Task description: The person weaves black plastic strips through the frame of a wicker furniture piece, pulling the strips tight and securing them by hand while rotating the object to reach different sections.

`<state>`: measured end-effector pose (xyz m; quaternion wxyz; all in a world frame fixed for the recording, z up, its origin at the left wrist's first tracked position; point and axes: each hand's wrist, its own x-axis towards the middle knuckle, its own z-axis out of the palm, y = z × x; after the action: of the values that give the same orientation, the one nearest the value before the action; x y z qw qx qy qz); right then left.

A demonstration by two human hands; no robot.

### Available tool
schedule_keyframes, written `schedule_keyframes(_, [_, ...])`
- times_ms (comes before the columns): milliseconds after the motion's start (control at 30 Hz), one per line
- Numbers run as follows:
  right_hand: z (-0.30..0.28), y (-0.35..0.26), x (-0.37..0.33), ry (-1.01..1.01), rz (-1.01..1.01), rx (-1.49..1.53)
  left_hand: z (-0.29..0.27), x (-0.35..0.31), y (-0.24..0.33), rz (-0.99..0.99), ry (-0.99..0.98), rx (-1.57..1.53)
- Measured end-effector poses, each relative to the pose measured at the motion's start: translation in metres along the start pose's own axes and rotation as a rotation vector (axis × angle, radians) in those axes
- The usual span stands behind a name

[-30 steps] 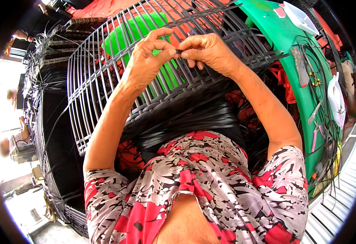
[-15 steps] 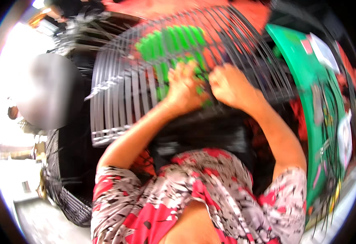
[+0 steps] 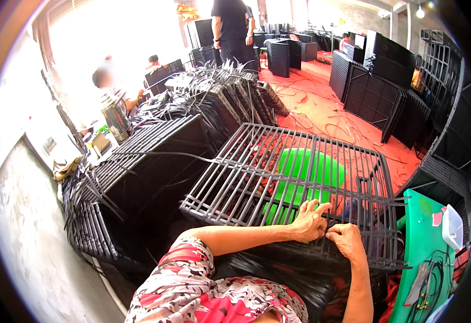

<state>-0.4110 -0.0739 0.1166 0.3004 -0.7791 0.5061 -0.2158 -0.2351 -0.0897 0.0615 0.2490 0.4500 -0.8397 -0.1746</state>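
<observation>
A black slatted frame panel (image 3: pixel 241 175) lies tilted before me, its long bars crossed by a few woven bands of flat black strip. My left hand (image 3: pixel 309 223) rests on the bars near the close edge, fingers spread and bent over them, its thumb partly hidden. Beside it my right hand (image 3: pixel 347 241) is closed in a pinch at a crossing of the bars, on what looks like a dark flat strip. One long strip (image 3: pixel 165 154) trails off the panel to the left. Through the bars shows a bright green chair (image 3: pixel 311 172).
At left stand stacked black panels (image 3: pixel 138 167) with a heap of loose strips (image 3: pixel 208 83) behind. A green board (image 3: pixel 424 237) at right bears a white tray (image 3: pixel 453 227) and loose strips. Red flooring (image 3: pixel 305 102) stretches back past more dark panels. Other people are farther off.
My view has swung up and now shows more of the room. Both hands stay at the panel's near edge, close together. The picture is sharper than before.
</observation>
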Motion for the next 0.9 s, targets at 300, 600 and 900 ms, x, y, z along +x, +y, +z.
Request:
schedule_keyframes(300, [0.005, 0.006, -0.006, 0.135, -0.028, 0.034, 0.007, -0.003, 0.005, 0.034, 0.161, -0.070])
schedule_keyframes(600, [0.020, 0.014, -0.007, 0.229, -0.046, 0.079, 0.008, -0.008, 0.005, 0.046, 0.177, -0.020])
schedule_keyframes(900, [0.026, 0.015, -0.003, 0.274, -0.099, 0.075, 0.004, -0.008, 0.002, 0.049, 0.171, -0.008])
